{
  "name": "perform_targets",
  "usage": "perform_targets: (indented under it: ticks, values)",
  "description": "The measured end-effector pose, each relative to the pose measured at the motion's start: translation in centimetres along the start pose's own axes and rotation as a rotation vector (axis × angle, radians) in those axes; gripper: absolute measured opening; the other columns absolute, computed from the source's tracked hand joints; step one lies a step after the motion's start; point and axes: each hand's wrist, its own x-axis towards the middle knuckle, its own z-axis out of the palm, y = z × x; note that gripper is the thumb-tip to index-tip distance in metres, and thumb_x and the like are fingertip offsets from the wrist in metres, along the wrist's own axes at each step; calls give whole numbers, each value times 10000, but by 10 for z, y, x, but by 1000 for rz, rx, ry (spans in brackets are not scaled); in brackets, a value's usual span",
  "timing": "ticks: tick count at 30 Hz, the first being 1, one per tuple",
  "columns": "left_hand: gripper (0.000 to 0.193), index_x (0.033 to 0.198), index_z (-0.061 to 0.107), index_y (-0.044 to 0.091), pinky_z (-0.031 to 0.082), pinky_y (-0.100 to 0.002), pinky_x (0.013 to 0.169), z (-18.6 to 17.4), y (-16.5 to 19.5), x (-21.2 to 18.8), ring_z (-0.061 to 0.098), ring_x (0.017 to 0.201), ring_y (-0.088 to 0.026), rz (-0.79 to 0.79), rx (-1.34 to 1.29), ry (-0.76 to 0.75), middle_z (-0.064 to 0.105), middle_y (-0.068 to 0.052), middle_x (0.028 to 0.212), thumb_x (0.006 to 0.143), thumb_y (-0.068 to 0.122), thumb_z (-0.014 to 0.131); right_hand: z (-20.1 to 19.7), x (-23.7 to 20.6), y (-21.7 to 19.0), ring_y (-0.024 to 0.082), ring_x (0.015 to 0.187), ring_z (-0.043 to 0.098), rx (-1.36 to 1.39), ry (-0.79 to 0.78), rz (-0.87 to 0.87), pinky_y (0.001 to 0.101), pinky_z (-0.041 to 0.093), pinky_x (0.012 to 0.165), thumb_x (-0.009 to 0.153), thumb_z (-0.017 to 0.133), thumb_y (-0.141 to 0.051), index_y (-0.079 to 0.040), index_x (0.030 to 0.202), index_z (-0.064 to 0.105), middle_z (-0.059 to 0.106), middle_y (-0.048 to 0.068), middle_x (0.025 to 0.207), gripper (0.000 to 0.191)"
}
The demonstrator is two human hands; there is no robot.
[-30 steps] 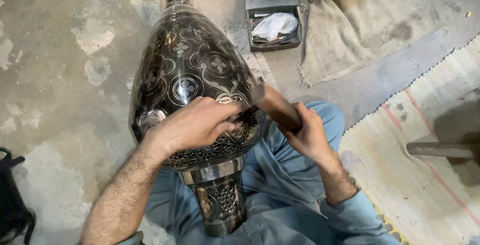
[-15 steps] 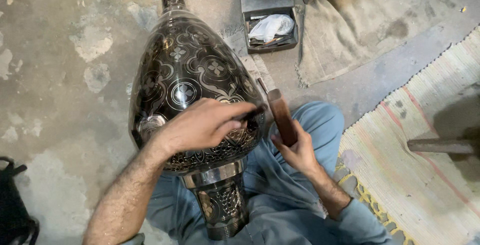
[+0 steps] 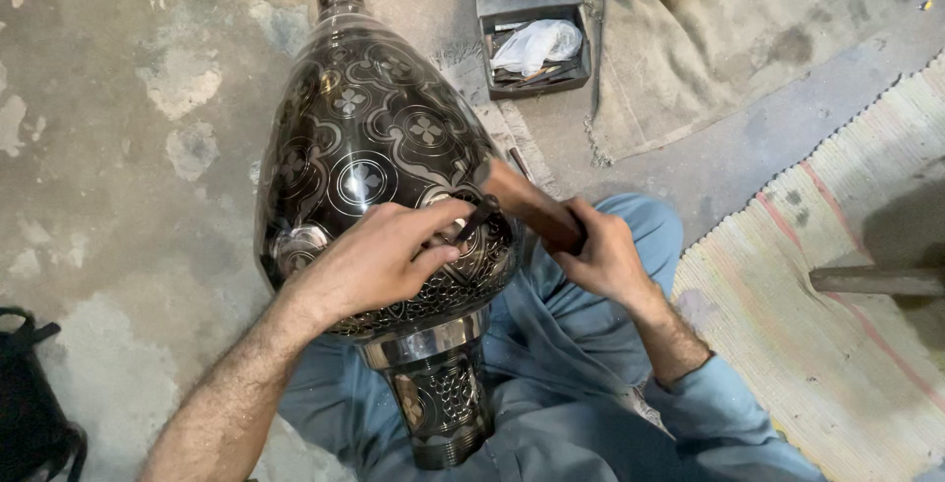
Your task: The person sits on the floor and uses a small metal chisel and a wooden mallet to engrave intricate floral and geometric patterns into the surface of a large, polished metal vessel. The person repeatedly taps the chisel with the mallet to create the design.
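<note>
A large dark metal vase (image 3: 369, 147) with engraved silver floral patterns lies across my lap, neck pointing away. My left hand (image 3: 384, 256) rests on its wide belly and pinches a thin dark chisel (image 3: 479, 216) against the surface. My right hand (image 3: 600, 251) grips a brown wooden mallet (image 3: 527, 201), whose head sits at the chisel's end. The vase's engraved foot (image 3: 438, 403) points toward me between my legs in blue trousers.
An open dark metal box (image 3: 532, 24) with small tools and a white cloth sits on the concrete floor beyond the vase. Burlap sacking (image 3: 709, 59) lies to its right. A striped woven mat (image 3: 847, 324) covers the right. A black bag (image 3: 34, 413) is at lower left.
My right hand has swung the mallet down from a raised, upright position onto the chisel's end. My left hand has stayed on the vase.
</note>
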Motion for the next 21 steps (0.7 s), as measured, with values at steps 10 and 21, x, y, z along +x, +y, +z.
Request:
perform_targets:
  ticks: [10, 21]
  values:
    - [387, 1307, 620, 88, 604, -438, 729, -3, -4, 2, 780, 851, -296, 204, 134, 27, 785, -130, 914, 929, 144, 685, -21, 9, -22, 116, 723, 642, 168, 61, -26, 334, 514, 596, 820, 793, -58, -10, 1090, 620, 648, 36, 839, 325]
    - [421, 1324, 588, 48, 632, -411, 686, 22, -4, -28, 798, 826, -300, -9, -12, 314, 771, -192, 941, 929, 137, 703, -65, 49, -53, 352, 779, 704, -327, -29, -274, 430, 542, 752, 756, 842, -86, -79, 1097, 637, 724, 120, 874, 398]
